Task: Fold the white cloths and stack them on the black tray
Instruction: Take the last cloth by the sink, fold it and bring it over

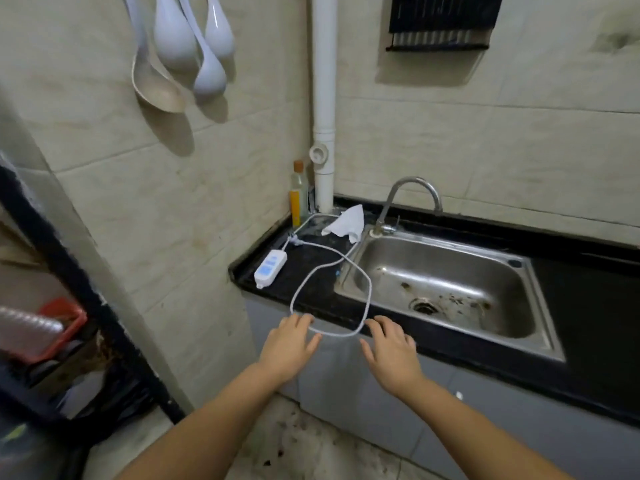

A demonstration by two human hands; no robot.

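One crumpled white cloth (346,223) lies on the black counter (277,296) at the back, between the corner pipe and the tap. My left hand (289,344) and my right hand (391,348) reach forward side by side at the counter's front edge, fingers straight and spread, holding nothing. They are far from the cloth, on either side of a loop of white cable (332,299) that hangs over the edge. No black tray is in view.
A steel sink (446,285) with a curved tap (408,199) fills the counter's right part. A white power strip (270,268) lies at the left, a bottle (298,195) stands in the corner. White ladles (180,46) hang on the wall; a dark rack (52,341) stands at left.
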